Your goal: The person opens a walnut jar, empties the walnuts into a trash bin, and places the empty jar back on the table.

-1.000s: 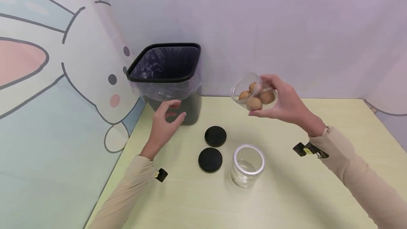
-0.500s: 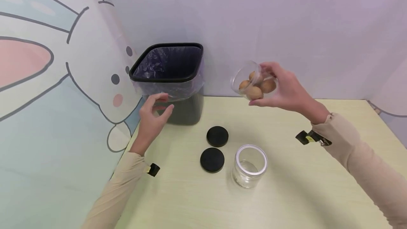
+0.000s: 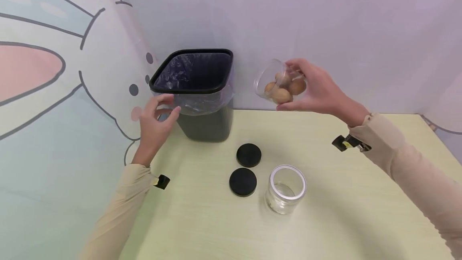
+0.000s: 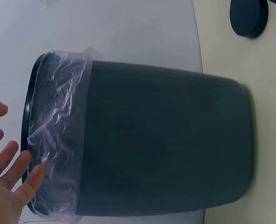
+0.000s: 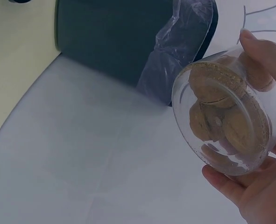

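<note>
- Tabletop (image 3: 343,220): pale wood-look surface, on which the smaller things are set out.
- Bin (image 3: 202,103): dark, lined with a thin clear bag, stood at the back left corner. The bag looks soft and slippery; the stiff rim is judged the better hold.
- Left hand (image 3: 155,121): held relaxed with fingers spread just beside the bin's near rim; nothing is gripped.
- Right hand (image 3: 317,91): wrapped round a clear jar (image 3: 279,83), held tilted in the air right of the bin, mouth toward it.
- Jar: judged light, smooth, rigid; best gripped round the wall. Brown nuts (image 5: 217,107) are seen loose inside.
- Empty jar (image 3: 286,189) and two black lids (image 3: 243,181), (image 3: 248,155): left on the tabletop.
</note>
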`<state>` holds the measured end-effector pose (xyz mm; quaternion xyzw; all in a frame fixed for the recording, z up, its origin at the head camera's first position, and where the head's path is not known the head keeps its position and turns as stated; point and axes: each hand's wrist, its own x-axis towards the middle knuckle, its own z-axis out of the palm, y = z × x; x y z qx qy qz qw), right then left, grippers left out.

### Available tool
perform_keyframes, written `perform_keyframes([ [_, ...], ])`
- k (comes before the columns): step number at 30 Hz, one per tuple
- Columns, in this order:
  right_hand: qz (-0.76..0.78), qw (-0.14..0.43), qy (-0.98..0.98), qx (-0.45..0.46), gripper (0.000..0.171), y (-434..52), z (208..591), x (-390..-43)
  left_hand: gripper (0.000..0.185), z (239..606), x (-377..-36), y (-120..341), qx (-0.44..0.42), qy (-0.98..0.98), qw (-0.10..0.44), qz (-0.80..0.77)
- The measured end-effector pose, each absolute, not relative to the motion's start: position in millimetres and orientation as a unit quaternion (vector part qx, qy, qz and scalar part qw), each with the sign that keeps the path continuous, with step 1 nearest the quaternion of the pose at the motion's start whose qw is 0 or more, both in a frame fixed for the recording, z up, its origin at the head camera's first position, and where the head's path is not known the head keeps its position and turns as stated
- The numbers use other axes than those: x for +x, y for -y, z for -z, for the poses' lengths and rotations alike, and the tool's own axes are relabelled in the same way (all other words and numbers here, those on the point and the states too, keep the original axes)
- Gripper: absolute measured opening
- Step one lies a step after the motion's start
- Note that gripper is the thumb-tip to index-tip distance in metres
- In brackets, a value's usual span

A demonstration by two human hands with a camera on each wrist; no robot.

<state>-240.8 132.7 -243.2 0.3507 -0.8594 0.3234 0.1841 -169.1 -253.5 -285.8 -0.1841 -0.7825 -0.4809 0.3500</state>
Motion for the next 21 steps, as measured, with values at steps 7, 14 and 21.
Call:
perform_keyframes([
  [7,-0.313,0.179,0.860,0.362,0.092,-124,234,-247,0.029,273,-173,263,-0.153,0.792,0.389,0.445],
  [14,-0.313,0.176,0.862,0.359,0.093,-114,225,-256,0.029,263,-187,279,-0.120,0.805,0.394,0.426],
  [21,-0.312,0.175,0.862,0.359,0.091,-107,221,-263,0.033,261,-205,296,-0.109,0.817,0.371,0.428],
])
